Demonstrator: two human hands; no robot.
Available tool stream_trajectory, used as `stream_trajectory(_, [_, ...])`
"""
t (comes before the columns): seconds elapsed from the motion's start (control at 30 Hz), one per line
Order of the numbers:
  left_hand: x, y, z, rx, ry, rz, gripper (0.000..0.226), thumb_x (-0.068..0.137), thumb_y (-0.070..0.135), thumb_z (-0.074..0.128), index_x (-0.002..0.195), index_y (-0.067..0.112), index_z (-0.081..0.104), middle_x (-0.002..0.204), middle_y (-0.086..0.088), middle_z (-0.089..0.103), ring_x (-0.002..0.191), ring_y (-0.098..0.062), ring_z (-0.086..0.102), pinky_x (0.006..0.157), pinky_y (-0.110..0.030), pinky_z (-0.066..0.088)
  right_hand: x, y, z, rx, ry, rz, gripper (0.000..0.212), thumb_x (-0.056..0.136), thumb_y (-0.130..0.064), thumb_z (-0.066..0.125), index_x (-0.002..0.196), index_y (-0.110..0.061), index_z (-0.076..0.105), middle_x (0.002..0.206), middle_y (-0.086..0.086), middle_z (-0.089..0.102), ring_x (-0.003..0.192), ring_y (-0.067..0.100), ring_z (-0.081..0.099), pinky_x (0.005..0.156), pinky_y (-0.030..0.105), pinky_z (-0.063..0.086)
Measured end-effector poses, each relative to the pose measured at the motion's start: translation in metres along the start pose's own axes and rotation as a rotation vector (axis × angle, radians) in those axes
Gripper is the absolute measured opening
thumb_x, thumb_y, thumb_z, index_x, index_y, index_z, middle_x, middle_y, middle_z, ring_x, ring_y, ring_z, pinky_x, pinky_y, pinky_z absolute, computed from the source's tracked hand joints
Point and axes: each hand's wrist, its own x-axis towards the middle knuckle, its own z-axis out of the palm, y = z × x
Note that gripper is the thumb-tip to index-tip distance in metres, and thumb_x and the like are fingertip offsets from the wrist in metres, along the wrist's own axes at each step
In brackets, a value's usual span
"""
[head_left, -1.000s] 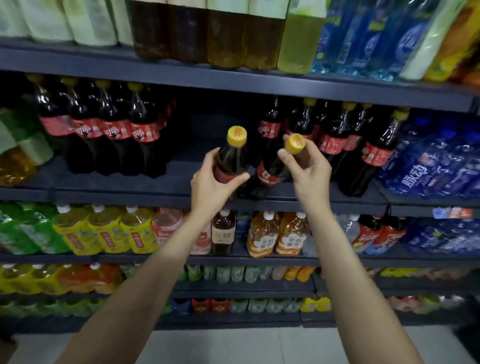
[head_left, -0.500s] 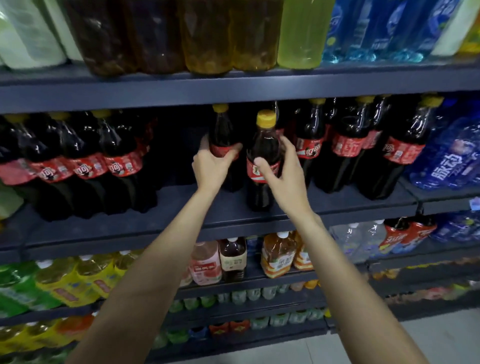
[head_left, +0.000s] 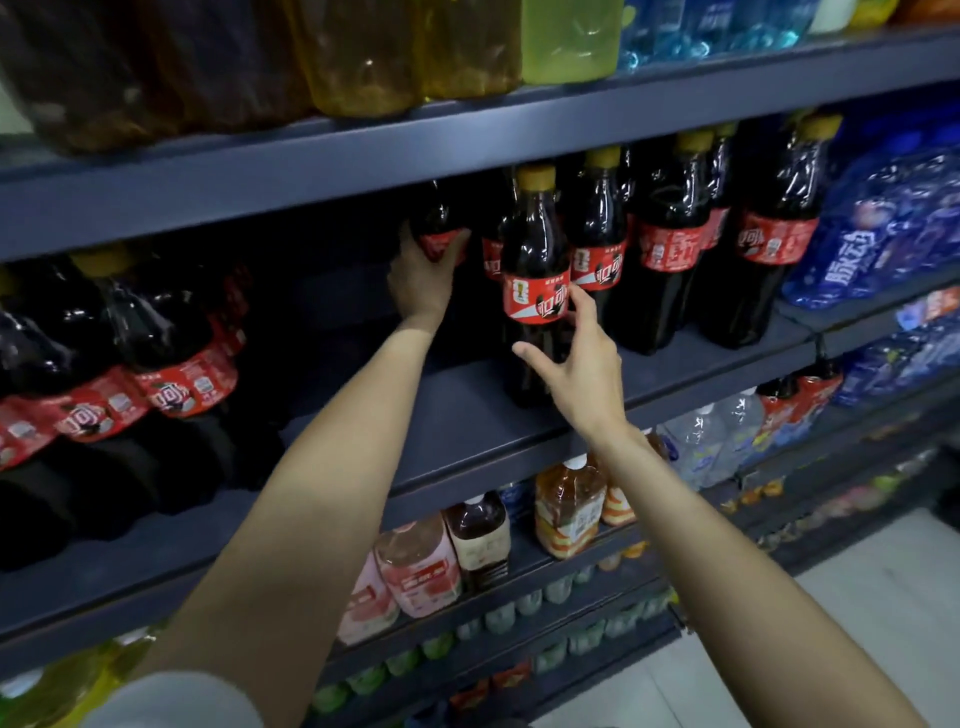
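We clasp the rear bottle (head_left: 439, 228) in the left hand's (head_left: 422, 283) grip; the right hand (head_left: 583, 366), grip spread, touches the front bottle (head_left: 535, 249) near the shelf (head_left: 457, 415) edge.

My view is dim, the recess behind the cola bottles (head_left: 535, 280) nearly black. Small highlights glint on their shoulders. The floor (head_left: 857, 597) at lower right shows brightest. Shelf lines bow at the edges, and everything looks soft.

Shop drinks aisle: dark metal shelves (head_left: 467, 431) w/ rows of cola bottles (head_left: 670, 244), teas, blue multipacks (head_left: 883, 228).
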Motion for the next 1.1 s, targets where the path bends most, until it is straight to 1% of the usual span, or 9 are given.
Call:
stream_trajectory(0.1, [0.005, 0.001, 0.012, -0.036, -0.068, 0.015, 0.075, 0.085, 0.049, 0.062, 0.142, 0.010, 0.035, 0.132, -0.015, 0.057, 0.121, -0.033, 0.054, 0.099, -0.037, 0.041, 0.003, 0.001, 0.004, -0.019, 0.023, 0.008, 0.082, 0.080, -0.038, 0.072, 0.145, -0.020, 0.025, 0.140, -0.002, 0.050, 0.129, 0.016, 0.046, 0.102, 0.038, 0.037])
stream_trajectory(0.17, [0.000, -0.005, 0.017, -0.108, -0.094, 0.043, 0.077, 0.087, 0.039, 0.065, 0.147, 0.010, 0.027, 0.141, -0.014, 0.048, 0.128, -0.029, 0.048, 0.105, -0.035, 0.038, 0.005, 0.002, 0.007, -0.021, 0.034, 0.015, 0.082, 0.080, -0.038, 0.072, 0.145, -0.020, 0.025, 0.140, -0.002, 0.050, 0.129, 0.015, 0.046, 0.102, 0.037, 0.037])
stream_trajectory(0.27, [-0.014, -0.032, 0.019, -0.132, -0.150, 0.104, 0.093, 0.080, 0.021, 0.073, 0.151, 0.013, 0.014, 0.150, -0.012, 0.035, 0.134, -0.026, 0.040, 0.109, -0.040, 0.036, 0.005, 0.003, 0.009, -0.026, 0.039, 0.020, 0.083, 0.080, -0.039, 0.072, 0.145, -0.021, 0.023, 0.142, -0.001, 0.048, 0.130, 0.016, 0.045, 0.103, 0.040, 0.039])
stream_trajectory(0.4, [-0.027, -0.050, 0.017, 0.056, -0.190, 0.051, 0.098, 0.077, 0.025, 0.073, 0.150, 0.032, 0.009, 0.148, -0.008, 0.036, 0.130, -0.031, 0.043, 0.100, -0.047, 0.039, 0.006, 0.004, 0.011, -0.033, 0.040, 0.026, 0.084, 0.081, -0.038, 0.072, 0.146, -0.021, 0.022, 0.144, -0.002, 0.046, 0.131, 0.017, 0.044, 0.102, 0.038, 0.040])
stream_trajectory(0.63, [-0.026, -0.040, 0.019, 0.130, -0.152, -0.011, 0.092, 0.085, 0.024, 0.065, 0.152, 0.028, 0.002, 0.147, -0.010, 0.041, 0.123, -0.037, 0.050, 0.099, -0.049, 0.039, 0.006, -0.001, 0.013, -0.042, 0.035, 0.042, 0.085, 0.083, -0.036, 0.070, 0.149, -0.021, 0.018, 0.145, 0.000, 0.043, 0.132, 0.020, 0.043, 0.101, 0.043, 0.041])
stream_trajectory(0.77, [-0.031, -0.035, 0.012, 0.169, -0.208, -0.086, 0.095, 0.089, 0.029, 0.061, 0.150, 0.021, -0.011, 0.149, -0.014, 0.038, 0.125, -0.038, 0.048, 0.102, -0.046, 0.040, 0.001, -0.005, 0.002, -0.089, -0.066, 0.024, 0.088, 0.090, -0.037, 0.062, 0.152, -0.020, 0.002, 0.149, 0.003, 0.036, 0.133, 0.024, 0.040, 0.099, 0.043, 0.039])
stream_trajectory(0.9, [-0.052, -0.030, -0.016, 0.234, -0.326, -0.107, 0.088, 0.089, 0.030, 0.061, 0.152, 0.015, 0.002, 0.156, -0.014, 0.021, 0.142, -0.034, 0.023, 0.115, -0.042, 0.025, -0.006, -0.008, -0.015, -0.113, -0.150, -0.015, 0.086, 0.093, -0.034, 0.056, 0.151, -0.017, -0.005, 0.148, 0.006, 0.038, 0.133, 0.024, 0.038, 0.099, 0.037, 0.039])
stream_trajectory(1.0, [-0.084, -0.021, -0.052, 0.224, -0.375, -0.074, 0.070, 0.089, 0.031, 0.061, 0.149, 0.019, 0.026, 0.148, -0.009, 0.040, 0.136, -0.027, 0.037, 0.111, -0.036, 0.033, -0.014, -0.009, -0.028, -0.119, -0.154, -0.038, 0.079, 0.094, -0.031, 0.055, 0.152, -0.016, 0.004, 0.147, 0.007, 0.037, 0.134, 0.022, 0.034, 0.103, 0.035, 0.035])
stream_trajectory(1.1, [-0.121, -0.006, -0.082, 0.136, -0.354, -0.013, 0.046, 0.090, 0.028, 0.060, 0.135, 0.022, 0.050, 0.125, 0.008, 0.061, 0.119, -0.013, 0.055, 0.102, -0.029, 0.042, -0.028, -0.011, -0.040, -0.129, -0.088, -0.104, 0.062, 0.095, -0.027, 0.053, 0.147, -0.011, 0.026, 0.142, 0.007, 0.043, 0.130, 0.023, 0.039, 0.105, 0.035, 0.034])
